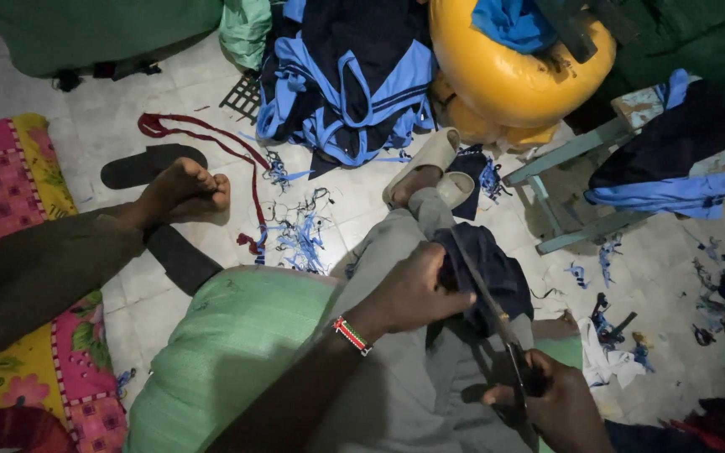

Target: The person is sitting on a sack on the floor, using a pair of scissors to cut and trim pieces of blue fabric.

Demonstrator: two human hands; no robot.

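My left hand (414, 294), with a beaded band at the wrist, grips a dark navy piece of cloth (497, 273) over my grey-trousered knee. My right hand (557, 408) at the bottom edge is closed on the handles of a pair of scissors (497, 315), whose long blades run up along the cloth's edge. My foot in a pale sandal (430, 168) stretches out beyond the cloth.
A green sack (228, 352) lies by my leg. Another person's bare feet (182, 189) rest left, by a black sandal (148, 164). A navy and blue garment pile (346, 75), a yellow container (505, 80), a pale green stool (572, 184) and cloth scraps (299, 235) cover the tiled floor.
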